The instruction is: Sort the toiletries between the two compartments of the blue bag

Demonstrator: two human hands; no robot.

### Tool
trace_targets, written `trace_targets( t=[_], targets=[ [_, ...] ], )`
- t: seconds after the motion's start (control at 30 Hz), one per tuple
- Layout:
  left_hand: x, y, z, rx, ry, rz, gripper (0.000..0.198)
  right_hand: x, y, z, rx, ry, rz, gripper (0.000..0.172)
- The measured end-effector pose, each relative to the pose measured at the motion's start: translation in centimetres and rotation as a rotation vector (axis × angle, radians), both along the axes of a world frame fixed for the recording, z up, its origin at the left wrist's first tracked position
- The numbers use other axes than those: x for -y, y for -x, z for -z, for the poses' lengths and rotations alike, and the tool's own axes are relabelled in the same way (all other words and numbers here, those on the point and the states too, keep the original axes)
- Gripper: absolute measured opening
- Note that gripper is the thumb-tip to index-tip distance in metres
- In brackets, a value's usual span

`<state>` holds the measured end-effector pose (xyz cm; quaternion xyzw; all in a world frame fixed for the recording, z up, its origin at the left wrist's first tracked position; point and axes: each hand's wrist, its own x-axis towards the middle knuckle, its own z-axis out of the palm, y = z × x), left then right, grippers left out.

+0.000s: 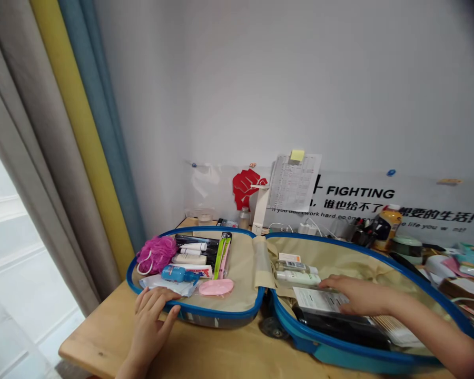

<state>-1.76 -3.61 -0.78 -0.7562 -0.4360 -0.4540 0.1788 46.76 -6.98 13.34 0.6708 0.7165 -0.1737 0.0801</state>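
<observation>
Head: left hand (pixel 152 320) spread, empty, on suitcase (pixel 225 315); right hand (pixel 351 296) by bottle (pixel 296 277), grip unclear

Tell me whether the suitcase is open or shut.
Open. The suitcase lies spread on the table, beige lining showing on both sides.

The right hand (pixel 345 290) partly hides a printed card (pixel 315 299); whether it grips the white container (pixel 294 277) cannot be told. The right forearm (pixel 422 325) overlaps some thin sticks (pixel 386 330). The bottom edge crops the left forearm (pixel 133 367). Print on the paper sheet (pixel 294 184) is too small to read; the sheet covers some banner (pixel 357 202) lettering.
</observation>
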Motion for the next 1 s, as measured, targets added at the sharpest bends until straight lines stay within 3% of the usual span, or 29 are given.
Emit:
trace_targets(
  t=[0.23,0.4,0.5,0.63,0.73,0.8,0.87,1.0],
  targets=[
    [-0.2,0.1,0.1,-0.007,-0.008,-0.014,0.018,0.1,-0.8,1.8,0.052,0.010,-0.025,0.078],
    [0.0,0.0,0.0,0.006,-0.002,-0.010,0.018,-0.1,-0.9,2.2,0.020,-0.014,-0.054,0.077],
    [0.0,-0.1,0.0,0.006,-0.004,-0.013,0.018,-0.2,-1.3,0.7,0.004,-0.063,-0.041,0.073],
    [-0.1,0.0,0.1,0.009,0.002,-0.011,0.018,-1.4,-0.6,-3.8,-0.038,-0.185,-0.039,0.062],
    [-0.1,0.1,0.1,0.008,0.021,-0.012,0.018,-4.3,3.1,-6.7,-0.071,-0.346,-0.091,0.059],
    [0.0,0.0,0.1,0.011,0.039,-0.016,0.018,-7.3,7.3,-7.3,-0.085,-0.429,-0.148,0.057],
    [0.1,-0.1,0.0,0.016,0.048,-0.014,0.018,-10.6,12.4,-6.9,-0.085,-0.482,-0.191,0.056],
    [0.4,-0.3,-0.4,0.021,0.051,-0.010,0.018,-16.3,22.0,-4.2,-0.042,-0.512,-0.279,0.046]
  ],
)
